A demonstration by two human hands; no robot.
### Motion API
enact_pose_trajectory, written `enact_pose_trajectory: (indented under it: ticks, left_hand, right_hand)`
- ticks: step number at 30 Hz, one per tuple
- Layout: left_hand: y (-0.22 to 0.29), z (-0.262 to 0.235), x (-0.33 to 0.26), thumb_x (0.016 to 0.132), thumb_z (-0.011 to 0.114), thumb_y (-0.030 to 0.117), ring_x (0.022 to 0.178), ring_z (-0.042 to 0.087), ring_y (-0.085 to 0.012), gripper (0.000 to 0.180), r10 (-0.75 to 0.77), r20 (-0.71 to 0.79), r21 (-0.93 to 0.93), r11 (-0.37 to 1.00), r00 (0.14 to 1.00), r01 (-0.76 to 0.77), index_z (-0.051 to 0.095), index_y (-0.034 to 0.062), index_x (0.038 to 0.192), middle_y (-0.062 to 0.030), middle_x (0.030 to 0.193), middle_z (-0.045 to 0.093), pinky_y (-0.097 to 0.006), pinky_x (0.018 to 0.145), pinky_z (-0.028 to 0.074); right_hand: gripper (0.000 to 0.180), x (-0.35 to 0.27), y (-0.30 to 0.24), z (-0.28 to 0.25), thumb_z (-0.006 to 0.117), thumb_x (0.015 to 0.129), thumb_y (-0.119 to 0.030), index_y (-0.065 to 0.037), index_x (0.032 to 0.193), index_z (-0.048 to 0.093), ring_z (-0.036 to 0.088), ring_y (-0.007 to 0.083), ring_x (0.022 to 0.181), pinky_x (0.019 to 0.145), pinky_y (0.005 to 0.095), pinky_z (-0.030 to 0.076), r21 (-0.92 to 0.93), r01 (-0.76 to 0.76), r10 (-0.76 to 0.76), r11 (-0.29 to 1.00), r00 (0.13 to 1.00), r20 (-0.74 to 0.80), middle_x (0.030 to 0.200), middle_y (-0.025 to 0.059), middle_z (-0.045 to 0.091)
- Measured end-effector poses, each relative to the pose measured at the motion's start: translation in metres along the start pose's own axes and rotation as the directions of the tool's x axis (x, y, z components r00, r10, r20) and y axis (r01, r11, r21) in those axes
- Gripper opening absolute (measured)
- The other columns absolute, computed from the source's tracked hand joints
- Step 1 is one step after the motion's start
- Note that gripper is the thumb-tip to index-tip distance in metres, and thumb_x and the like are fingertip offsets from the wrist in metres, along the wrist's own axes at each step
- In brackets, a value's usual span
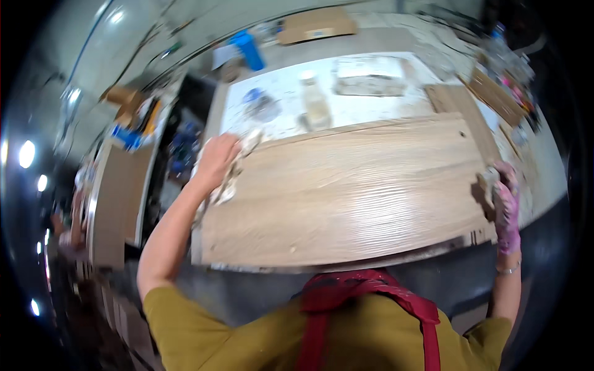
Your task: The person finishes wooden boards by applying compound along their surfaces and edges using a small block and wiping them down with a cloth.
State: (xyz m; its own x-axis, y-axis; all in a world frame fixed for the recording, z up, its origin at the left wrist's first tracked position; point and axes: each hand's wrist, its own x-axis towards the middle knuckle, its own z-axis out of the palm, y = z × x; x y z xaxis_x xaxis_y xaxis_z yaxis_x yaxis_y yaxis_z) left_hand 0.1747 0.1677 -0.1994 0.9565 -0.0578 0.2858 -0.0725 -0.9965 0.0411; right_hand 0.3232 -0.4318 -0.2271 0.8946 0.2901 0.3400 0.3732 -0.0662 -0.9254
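Head view. We see a large light wood-grain panel point(352, 191) lying flat across the centre of the frame, on a white, paint-stained worktable point(371, 105) that extends toward the upper centre. Our left hand point(216, 159) sits at the panel's left end, left of centre in the frame. Its fingers are curled together and press a crumpled whitish rag point(230, 179) against the panel's left edge; the rag hangs down past the hand along that edge. Our right hand point(506, 207) sits at the panel's right end, at the right of the frame. It wears a pink glove, and its fingers are closed around a small brownish pad or block point(487, 185) that touches the panel's right edge. The blur prevents us from telling the exact kind of this object.

On the worktable above the panel we note a clear bottle point(315, 102) lying near the upper centre, a blue-smeared patch just to its left, and a flat grey tray point(370, 77) to its right. A blue can point(249, 49) and a cardboard box point(315, 26) stand at the top. Narrow wooden boards point(461, 108) lie at the upper right.
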Motion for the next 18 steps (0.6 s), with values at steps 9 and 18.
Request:
enact_pose_trajectory:
  ticks: [9, 18]
  left_hand:
    - [0.169, 0.048, 0.171, 0.09, 0.048, 0.02, 0.089, 0.052, -0.037, 0.018, 0.411, 0.131, -0.344, 0.872, 0.902, -0.348, 0.056, 0.0048, 0.095, -0.0163, 0.091, 0.058, -0.045, 0.079, 0.042]
    - [0.34, 0.117, 0.306, 0.092, 0.046, 0.031, 0.087, 0.058, -0.0384, 0.029, 0.458, -0.018, -0.415, 0.805, 0.889, -0.424, 0.063, 0.0074, 0.096, -0.018, 0.09, 0.063, -0.047, 0.074, 0.046]
  right_hand:
    - [0.034, 0.004, -0.027, 0.015, 0.062, 0.078, -0.012, 0.003, 0.108, 0.053, 0.051, 0.021, 0.11, 0.096, 0.032, 0.038, 0.089, -0.119, 0.118, 0.989, 0.993, 0.013, 0.116, 0.014, 0.054]
    - [0.04, 0.007, -0.031, 0.019, 0.066, 0.079, -0.019, 0.005, 0.109, 0.057, 0.053, 0.0196, 0.107, 0.094, 0.0314, 0.039, -0.005, -0.086, 0.087, 0.996, 0.994, 0.06, 0.112, 0.0128, 0.057]
